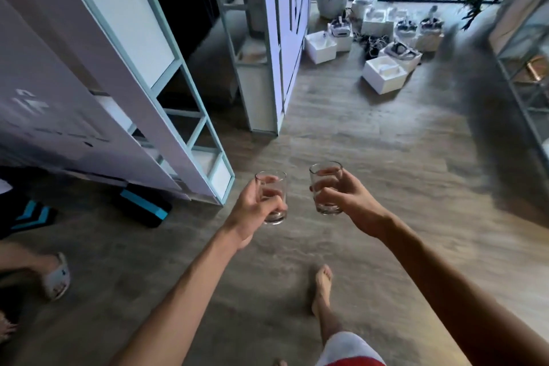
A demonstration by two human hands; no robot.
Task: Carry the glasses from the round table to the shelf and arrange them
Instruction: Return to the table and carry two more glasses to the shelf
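The person was in the carrying step, partway across the wooden floor (371,157) with one clear glass in each hand. The left hand (252,214) held the left glass (271,197) upright, fingers (269,180) wrapped round its far side and the thumb closing on the near side low down. The right hand (350,202) held the right glass (325,187) the same way, fingers curled round the wall and showing through it, thumb across the front. Both glasses looked empty (or nearly so; the clear walls made it hard to tell), and they were near each other but not touching, out in front at about waist height. A bare foot (322,285) was stepping forward below them.

No round surface was in view, so the pickup seemed done and the placing not yet begun. A white open-framed shelf unit (205,140) stood just to the left, with another frame (523,83) at the right edge; I could not tell which one was meant. The next move would likely call for turning to the chosen shelf, keeping the glasses apart, and setting each down upright on a free level before letting go. Another person's sandalled foot (56,276) stood at the left, worth steering clear of.
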